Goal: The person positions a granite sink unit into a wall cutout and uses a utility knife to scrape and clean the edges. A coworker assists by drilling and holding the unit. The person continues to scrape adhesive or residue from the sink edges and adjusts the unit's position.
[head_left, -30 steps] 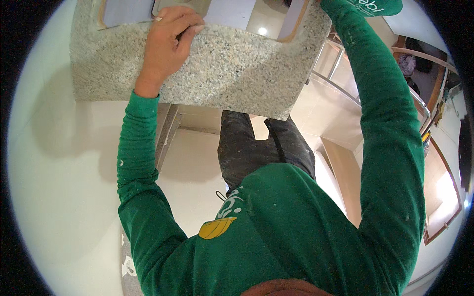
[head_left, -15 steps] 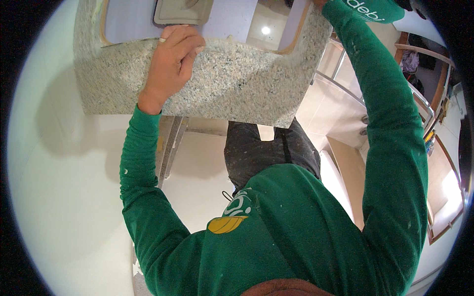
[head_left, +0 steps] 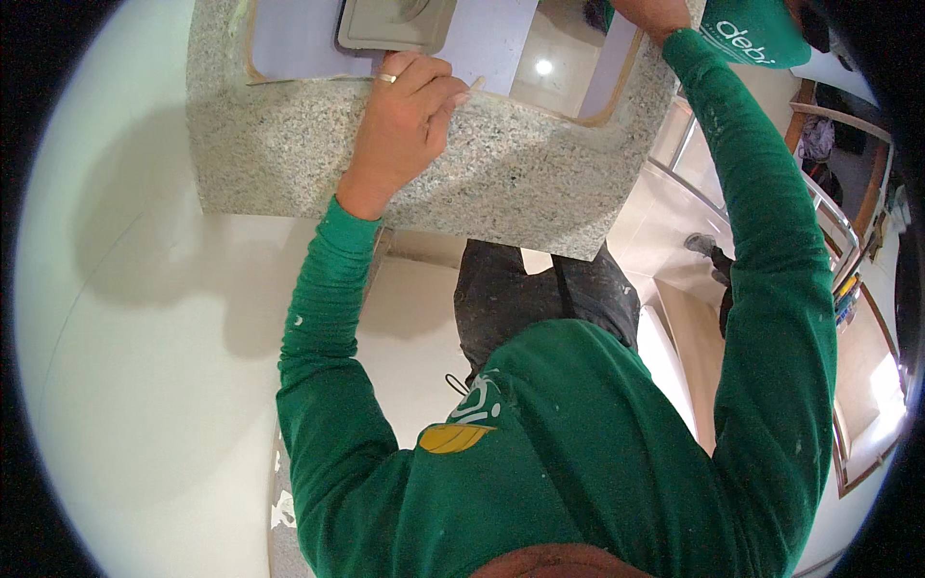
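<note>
Curled fingers of my left hand [head_left: 400,130], with a ring on one, press together at the near rim of the opening in a speckled granite slab [head_left: 434,173]. They lie against the near edge of a grey, rounded-corner tray [head_left: 390,37]; anything in them is hidden. A small pale lump [head_left: 476,85] sits on the rim by my thumb. My right hand [head_left: 655,13] is at the slab's far right, cut off by the top edge, its fingers out of sight.
A lavender surface [head_left: 487,43] and a shiny beige panel [head_left: 554,72] show inside the opening. Green cloth with white lettering [head_left: 756,34] is at the upper right. A dark shoe and leg [head_left: 708,247] of another person stand near metal rails [head_left: 686,173]. A white wall [head_left: 125,318] is at left.
The view has shifted, so the slab appears farther right. My left hand has slid a little right along the rim. More of my right hand shows, and another person's shoe has appeared.
</note>
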Demonstrator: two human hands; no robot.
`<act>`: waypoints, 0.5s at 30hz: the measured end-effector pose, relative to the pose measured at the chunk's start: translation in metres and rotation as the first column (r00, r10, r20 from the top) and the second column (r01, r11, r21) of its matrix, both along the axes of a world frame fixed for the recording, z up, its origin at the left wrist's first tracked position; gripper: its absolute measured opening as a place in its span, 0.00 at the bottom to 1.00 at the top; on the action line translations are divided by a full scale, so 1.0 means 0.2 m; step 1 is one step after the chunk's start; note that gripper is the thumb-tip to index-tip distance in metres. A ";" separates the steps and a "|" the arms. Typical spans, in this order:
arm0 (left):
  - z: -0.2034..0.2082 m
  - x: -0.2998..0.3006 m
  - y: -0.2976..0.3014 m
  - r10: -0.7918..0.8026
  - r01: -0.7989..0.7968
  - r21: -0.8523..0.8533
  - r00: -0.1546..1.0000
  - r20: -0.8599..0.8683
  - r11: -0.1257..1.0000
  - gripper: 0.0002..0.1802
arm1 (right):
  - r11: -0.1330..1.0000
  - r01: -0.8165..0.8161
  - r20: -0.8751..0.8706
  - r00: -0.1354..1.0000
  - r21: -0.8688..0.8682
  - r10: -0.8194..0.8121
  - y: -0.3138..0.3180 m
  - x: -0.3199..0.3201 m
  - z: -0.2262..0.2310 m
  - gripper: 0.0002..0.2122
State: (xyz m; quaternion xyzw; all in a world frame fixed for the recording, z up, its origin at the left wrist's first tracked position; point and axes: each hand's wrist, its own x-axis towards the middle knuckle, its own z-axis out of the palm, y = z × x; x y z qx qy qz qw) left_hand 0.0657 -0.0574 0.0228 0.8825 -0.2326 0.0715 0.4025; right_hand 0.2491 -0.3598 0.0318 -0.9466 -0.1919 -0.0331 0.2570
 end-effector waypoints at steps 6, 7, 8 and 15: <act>-0.03 -0.09 0.01 0.095 -0.093 -0.156 0.995 0.008 0.983 0.03 | 1.000 -0.011 0.013 1.000 0.002 0.011 0.00 0.01 -0.02 0.23; -0.04 -0.11 0.02 0.116 -0.114 -0.192 0.993 -0.002 0.975 0.03 | 1.000 -0.013 0.009 1.000 0.005 0.013 0.01 0.01 -0.02 0.23; -0.03 -0.12 0.03 0.151 -0.152 -0.203 0.988 -0.022 0.967 0.03 | 1.000 -0.011 0.006 1.000 0.005 0.011 0.01 0.01 -0.02 0.23; 0.11 -0.36 0.19 0.427 -0.521 -0.254 0.836 -0.346 0.815 0.05 | 0.999 -0.014 0.075 0.997 0.031 0.012 -0.03 0.00 -0.08 0.24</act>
